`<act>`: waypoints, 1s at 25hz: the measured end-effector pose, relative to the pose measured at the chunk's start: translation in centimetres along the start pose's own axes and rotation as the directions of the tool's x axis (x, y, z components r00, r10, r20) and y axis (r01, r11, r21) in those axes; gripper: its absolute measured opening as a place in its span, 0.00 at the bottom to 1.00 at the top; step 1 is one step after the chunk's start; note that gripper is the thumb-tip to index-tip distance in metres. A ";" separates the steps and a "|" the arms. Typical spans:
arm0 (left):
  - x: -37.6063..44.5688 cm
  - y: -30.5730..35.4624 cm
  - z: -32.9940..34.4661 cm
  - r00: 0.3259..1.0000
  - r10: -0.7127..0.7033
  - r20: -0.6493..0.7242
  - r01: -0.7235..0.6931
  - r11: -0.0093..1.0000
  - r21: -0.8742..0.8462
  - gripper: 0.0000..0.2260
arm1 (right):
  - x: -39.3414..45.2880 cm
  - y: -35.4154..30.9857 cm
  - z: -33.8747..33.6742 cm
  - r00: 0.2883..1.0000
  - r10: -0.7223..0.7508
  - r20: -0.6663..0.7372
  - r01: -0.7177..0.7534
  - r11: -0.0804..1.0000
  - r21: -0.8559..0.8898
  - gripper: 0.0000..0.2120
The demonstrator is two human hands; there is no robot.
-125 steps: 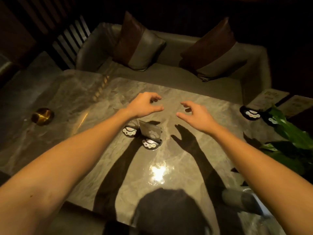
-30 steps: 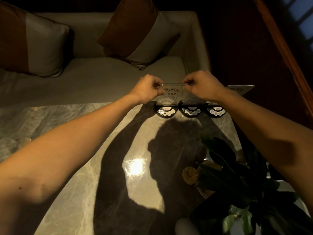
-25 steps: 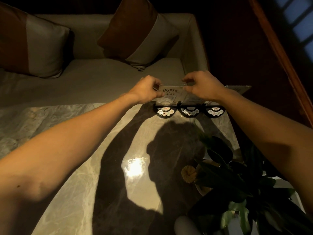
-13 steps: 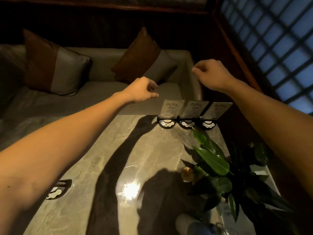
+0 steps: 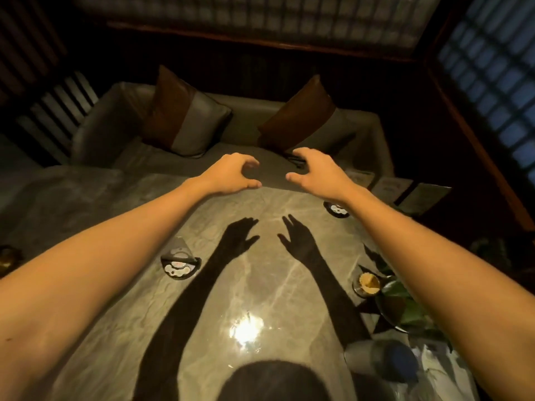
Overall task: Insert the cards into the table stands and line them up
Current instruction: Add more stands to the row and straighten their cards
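Hands, left (image 5: pixel 231 173) and right (image 5: pixel 317 173), hover spread and empty; next, reach for the lone stand (image 5: pixel 181 263) and slide it gently into the row (image 5: pixel 396 189).

Both bare forearms are stretched forward side by side. The left hand (image 5: pixel 231 173) and the right hand (image 5: pixel 317 173) are held apart, palms down, fingers loosely curled, nothing gripped.

Both forearms are bare to the frame edge, the left hand (image 5: pixel 231 173) and right hand (image 5: pixel 317 173) without rings or watch
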State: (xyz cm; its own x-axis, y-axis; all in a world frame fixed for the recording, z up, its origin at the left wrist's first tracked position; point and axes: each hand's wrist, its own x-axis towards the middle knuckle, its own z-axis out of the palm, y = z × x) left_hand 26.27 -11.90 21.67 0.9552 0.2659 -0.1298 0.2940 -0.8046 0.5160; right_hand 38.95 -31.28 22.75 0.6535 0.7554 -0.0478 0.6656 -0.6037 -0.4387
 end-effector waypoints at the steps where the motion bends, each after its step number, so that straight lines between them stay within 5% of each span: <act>1: -1.6 -1.6 -0.1 1.000 -0.025 -0.003 0.025 1.000 -0.003 0.29 | -0.1 -1.5 1.9 1.000 -0.014 0.026 0.014 1.000 0.005 0.34; 14: -14.7 -19.6 3.4 0.924 -0.371 -0.097 0.356 0.924 -0.141 0.30 | -0.9 -14.6 20.4 0.950 -0.146 0.275 0.103 0.981 0.164 0.33; 18: -15.8 -23.4 5.4 0.873 -0.470 -0.127 0.417 0.857 -0.303 0.29 | -0.9 -16.5 24.2 0.941 -0.129 0.314 0.047 0.965 0.258 0.28; 22: -16.4 -25.3 7.3 0.864 -0.485 -0.132 0.389 0.812 -0.435 0.16 | -0.3 -16.2 26.9 0.943 -0.116 0.311 0.031 0.964 0.265 0.08; 25: -16.2 -25.5 7.8 0.864 -0.466 -0.190 0.347 0.825 -0.447 0.05 | 0.4 -15.9 26.8 0.954 -0.092 0.287 0.014 0.964 0.264 0.06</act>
State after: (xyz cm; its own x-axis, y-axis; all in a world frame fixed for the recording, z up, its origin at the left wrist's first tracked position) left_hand 3.53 0.21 4.05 0.6822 0.7055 -0.1921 0.5592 -0.3341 0.7587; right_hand 18.94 -14.50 5.64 0.4585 0.8491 -0.2625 0.5558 -0.5044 -0.6609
